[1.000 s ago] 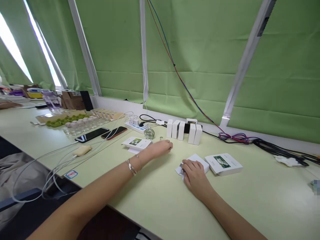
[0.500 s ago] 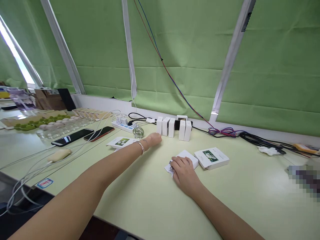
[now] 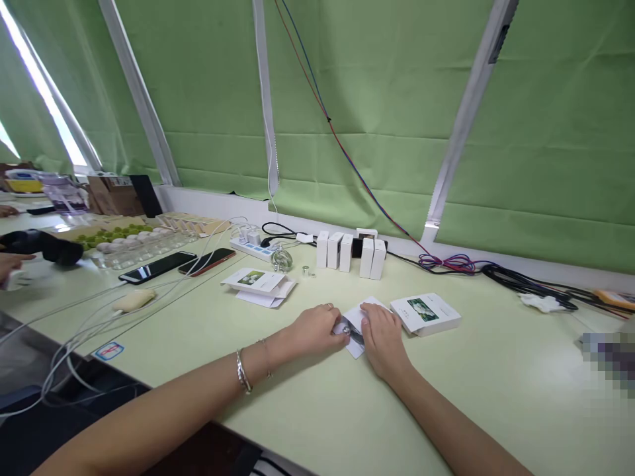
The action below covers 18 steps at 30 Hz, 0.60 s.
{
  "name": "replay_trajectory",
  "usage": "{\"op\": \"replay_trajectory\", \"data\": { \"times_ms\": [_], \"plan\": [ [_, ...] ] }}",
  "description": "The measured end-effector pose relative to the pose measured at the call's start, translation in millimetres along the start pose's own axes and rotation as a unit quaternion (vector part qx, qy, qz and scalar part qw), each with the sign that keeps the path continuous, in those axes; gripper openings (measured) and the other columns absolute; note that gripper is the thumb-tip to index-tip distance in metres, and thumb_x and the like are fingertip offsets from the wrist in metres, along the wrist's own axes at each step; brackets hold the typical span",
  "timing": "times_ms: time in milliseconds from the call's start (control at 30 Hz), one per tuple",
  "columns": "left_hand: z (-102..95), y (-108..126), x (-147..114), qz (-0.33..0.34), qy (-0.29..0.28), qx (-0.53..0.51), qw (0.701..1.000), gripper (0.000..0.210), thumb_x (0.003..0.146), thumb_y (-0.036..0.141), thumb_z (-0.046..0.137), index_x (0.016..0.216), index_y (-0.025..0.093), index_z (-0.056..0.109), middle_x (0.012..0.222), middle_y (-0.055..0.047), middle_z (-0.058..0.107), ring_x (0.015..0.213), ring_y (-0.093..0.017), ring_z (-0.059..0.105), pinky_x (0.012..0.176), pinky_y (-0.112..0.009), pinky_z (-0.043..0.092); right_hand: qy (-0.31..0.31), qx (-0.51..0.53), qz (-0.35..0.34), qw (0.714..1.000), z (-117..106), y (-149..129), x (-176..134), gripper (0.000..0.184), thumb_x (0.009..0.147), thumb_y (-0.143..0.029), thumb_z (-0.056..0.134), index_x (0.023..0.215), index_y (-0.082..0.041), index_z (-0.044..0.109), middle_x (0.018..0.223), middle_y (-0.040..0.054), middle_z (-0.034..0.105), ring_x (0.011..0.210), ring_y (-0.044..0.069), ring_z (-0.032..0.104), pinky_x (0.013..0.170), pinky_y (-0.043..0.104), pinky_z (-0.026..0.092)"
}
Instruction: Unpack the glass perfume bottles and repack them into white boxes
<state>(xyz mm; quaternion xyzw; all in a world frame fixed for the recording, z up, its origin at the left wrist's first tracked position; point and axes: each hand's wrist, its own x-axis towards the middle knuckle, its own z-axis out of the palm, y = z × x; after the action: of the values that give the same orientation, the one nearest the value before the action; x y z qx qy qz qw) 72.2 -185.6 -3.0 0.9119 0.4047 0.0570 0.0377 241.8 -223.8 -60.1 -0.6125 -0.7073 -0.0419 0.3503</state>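
Observation:
On the table before me lies a small white box (image 3: 366, 309), its near-left end open with flaps sticking out. My right hand (image 3: 384, 338) is wrapped over its right side, fingers closed on it. At the open end, my left hand (image 3: 317, 329) is closed, thumb and fingers pinching around a flap. A tiny shiny silver piece (image 3: 346, 330) shows in the mouth by the left fingertips; its kind is unclear. Just right lies another white box (image 3: 426, 313) with a flower picture. A third printed box (image 3: 260, 285), flaps open, lies to the left.
Several small white boxes (image 3: 346, 253) stand upright at the back. Left of them are a little metallic cylinder (image 3: 305, 270), a round clear greenish object (image 3: 282, 260) and a power strip (image 3: 254, 248). Phones (image 3: 157, 266), cables and egg trays (image 3: 126, 239) lie left; another person's hand (image 3: 8, 266) shows.
My left hand has come back from the upright boxes to the white box's open end. A little metallic cylinder now shows near where it was. Another person's hand has appeared at far left.

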Motion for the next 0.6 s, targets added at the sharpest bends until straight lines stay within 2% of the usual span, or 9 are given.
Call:
{"op": "replay_trajectory", "data": {
  "times_ms": [133, 233, 400, 600],
  "plan": [
    [5.6, 9.1, -5.3, -0.058, 0.027, -0.047, 0.997, 0.032, 0.073, 0.048, 0.054, 0.083, 0.018, 0.058, 0.081, -0.004, 0.062, 0.067, -0.019, 0.059, 0.053, -0.027, 0.039, -0.006, -0.023, -0.015, 1.000, -2.2, -0.8, -1.6, 0.033, 0.091, -0.020, 0.025, 0.111, -0.017, 0.051, 0.112, 0.0078, 0.059, 0.108, 0.021, 0.049, 0.088, 0.039, 0.032],
    [8.8, 14.6, -2.4, -0.063, 0.037, -0.068, 0.995, 0.028, 0.071, 0.047, 0.056, 0.079, 0.020, 0.058, 0.080, -0.004, 0.061, 0.069, -0.020, 0.059, 0.055, -0.027, 0.039, -0.002, -0.044, -0.029, 0.999, -1.9, 0.3, -2.6, 0.033, 0.091, -0.020, 0.025, 0.110, -0.017, 0.053, 0.114, 0.0077, 0.059, 0.108, 0.022, 0.049, 0.088, 0.039, 0.032],
    [18.8, 14.9, 1.3, -0.069, 0.058, -0.102, 0.991, 0.014, 0.073, 0.034, 0.054, 0.072, 0.020, 0.055, 0.077, -0.002, 0.061, 0.071, -0.019, 0.059, 0.058, -0.027, 0.041, 0.000, -0.051, -0.039, 0.998, -1.1, -0.2, -3.9, 0.033, 0.092, -0.021, 0.026, 0.109, -0.017, 0.054, 0.116, 0.0083, 0.060, 0.108, 0.023, 0.049, 0.088, 0.040, 0.032],
    [23.7, 11.2, 0.3, -0.074, 0.079, -0.131, 0.985, 0.011, 0.070, 0.029, 0.054, 0.078, 0.020, 0.054, 0.079, -0.002, 0.062, 0.071, -0.018, 0.059, 0.059, -0.026, 0.042, -0.018, -0.048, -0.035, 0.998, -4.5, -2.6, -3.8, 0.032, 0.092, -0.022, 0.027, 0.107, -0.017, 0.055, 0.117, 0.0080, 0.059, 0.109, 0.023, 0.048, 0.088, 0.041, 0.032]
  ]
}}
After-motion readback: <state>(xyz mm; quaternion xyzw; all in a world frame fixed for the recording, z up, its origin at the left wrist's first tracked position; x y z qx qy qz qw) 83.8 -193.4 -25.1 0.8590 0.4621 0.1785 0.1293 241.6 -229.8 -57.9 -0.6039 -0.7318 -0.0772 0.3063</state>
